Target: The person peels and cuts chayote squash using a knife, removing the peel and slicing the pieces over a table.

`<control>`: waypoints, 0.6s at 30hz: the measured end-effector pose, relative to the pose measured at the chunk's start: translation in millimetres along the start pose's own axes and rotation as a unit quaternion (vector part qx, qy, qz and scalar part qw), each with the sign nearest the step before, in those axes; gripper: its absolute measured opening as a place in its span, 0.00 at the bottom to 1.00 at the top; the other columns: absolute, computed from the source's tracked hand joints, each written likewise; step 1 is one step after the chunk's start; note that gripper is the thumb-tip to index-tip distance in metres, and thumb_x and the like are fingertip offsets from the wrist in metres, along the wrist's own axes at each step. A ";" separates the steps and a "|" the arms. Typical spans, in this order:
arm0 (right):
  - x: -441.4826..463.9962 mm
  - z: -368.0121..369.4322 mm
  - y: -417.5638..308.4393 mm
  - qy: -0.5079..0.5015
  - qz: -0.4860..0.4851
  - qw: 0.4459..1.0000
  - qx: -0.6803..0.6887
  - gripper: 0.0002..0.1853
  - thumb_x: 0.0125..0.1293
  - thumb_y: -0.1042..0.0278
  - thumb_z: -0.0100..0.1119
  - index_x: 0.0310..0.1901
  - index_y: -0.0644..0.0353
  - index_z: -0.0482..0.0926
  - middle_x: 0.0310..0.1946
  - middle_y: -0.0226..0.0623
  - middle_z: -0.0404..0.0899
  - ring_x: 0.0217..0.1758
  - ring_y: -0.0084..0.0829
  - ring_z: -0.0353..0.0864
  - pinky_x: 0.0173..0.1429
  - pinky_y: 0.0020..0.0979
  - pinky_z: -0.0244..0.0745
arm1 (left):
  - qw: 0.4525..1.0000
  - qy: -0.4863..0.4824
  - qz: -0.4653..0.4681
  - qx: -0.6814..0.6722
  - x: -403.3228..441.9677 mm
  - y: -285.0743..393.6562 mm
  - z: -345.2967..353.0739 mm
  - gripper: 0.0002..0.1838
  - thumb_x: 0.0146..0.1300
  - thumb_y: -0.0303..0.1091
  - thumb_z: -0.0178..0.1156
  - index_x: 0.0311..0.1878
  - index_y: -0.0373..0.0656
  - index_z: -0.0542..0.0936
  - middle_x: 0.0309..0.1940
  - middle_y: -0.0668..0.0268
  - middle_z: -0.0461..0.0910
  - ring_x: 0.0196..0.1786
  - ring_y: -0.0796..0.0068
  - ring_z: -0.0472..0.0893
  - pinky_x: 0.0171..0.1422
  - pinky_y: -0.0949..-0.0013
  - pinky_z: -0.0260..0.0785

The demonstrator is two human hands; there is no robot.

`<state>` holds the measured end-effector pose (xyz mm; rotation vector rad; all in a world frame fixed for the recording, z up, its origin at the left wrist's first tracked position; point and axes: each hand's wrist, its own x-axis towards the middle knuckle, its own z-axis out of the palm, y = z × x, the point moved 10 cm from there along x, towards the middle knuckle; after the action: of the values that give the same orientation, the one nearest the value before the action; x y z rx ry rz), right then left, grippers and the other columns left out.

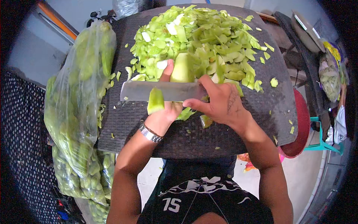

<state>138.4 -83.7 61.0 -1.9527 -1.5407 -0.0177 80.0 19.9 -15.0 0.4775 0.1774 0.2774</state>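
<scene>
My left hand [169, 108], with a metal watch at the wrist, is wrapped round a pale green vegetable [182, 69], its thumb up along the side. Across the vegetable lies the wide blade of a knife [160, 92], which hides part of that hand. A cut green slice [156, 100] rests against the blade's near side. At the blade's right end my right hand [220, 99] is closed on the knife, its handle hidden. Beyond both hands a big heap of green and white slices [209, 37] covers the far part of the dark woven table [179, 138].
Clear plastic bags of green vegetables [80, 93] lean along the table's left edge, with more bags [89, 183] below. A red round tub [298, 127] and a turquoise stool [324, 138] stand at the right. Loose slices lie scattered about the table.
</scene>
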 end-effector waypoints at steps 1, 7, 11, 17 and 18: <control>-0.1 0.0 -0.1 0.000 -0.001 1.000 0.002 0.33 0.62 0.32 0.69 0.45 0.59 0.76 0.22 0.47 0.82 0.28 0.55 0.86 0.31 0.47 0.79 | 0.998 -0.002 0.049 0.048 -2.2 4.0 1.2 0.42 0.73 0.52 0.64 0.82 0.53 0.56 0.64 0.53 0.78 0.64 0.55 0.81 0.69 0.49 0.77; 3.2 -3.1 14.5 0.014 -0.008 1.000 0.011 0.37 0.64 0.26 0.62 0.45 0.62 0.77 0.19 0.49 0.81 0.27 0.55 0.87 0.32 0.52 0.81 | 0.986 0.068 0.119 0.089 0.2 8.3 -9.7 0.35 0.75 0.63 0.54 0.73 0.48 0.71 0.56 0.55 0.83 0.57 0.56 0.85 0.59 0.46 0.82; 8.5 -14.8 41.3 0.037 0.018 0.999 -0.013 0.36 0.65 0.28 0.62 0.43 0.62 0.78 0.21 0.49 0.82 0.28 0.56 0.86 0.33 0.51 0.81 | 0.999 0.003 0.027 0.030 2.1 2.0 5.4 0.29 0.79 0.60 0.48 0.66 0.45 0.74 0.52 0.59 0.84 0.44 0.58 0.88 0.45 0.55 0.86; 10.2 -23.4 97.6 0.010 0.139 0.990 0.016 0.37 0.72 0.29 0.55 0.39 0.66 0.81 0.27 0.57 0.82 0.35 0.60 0.85 0.39 0.51 0.79 | 0.999 0.018 -0.014 0.035 4.4 5.4 6.9 0.37 0.75 0.68 0.47 0.64 0.42 0.76 0.46 0.49 0.83 0.37 0.51 0.85 0.37 0.54 0.83; 9.6 -23.3 106.2 0.004 0.156 0.987 0.024 0.38 0.73 0.29 0.53 0.37 0.67 0.81 0.27 0.57 0.82 0.35 0.59 0.85 0.39 0.51 0.78 | 1.000 0.002 -0.011 0.027 2.0 6.0 14.4 0.37 0.75 0.69 0.47 0.65 0.42 0.75 0.48 0.48 0.82 0.37 0.51 0.85 0.37 0.54 0.83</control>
<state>243.0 -97.9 33.3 -2.1309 -1.2034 0.1428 83.9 19.4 0.3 0.5290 0.1949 0.2517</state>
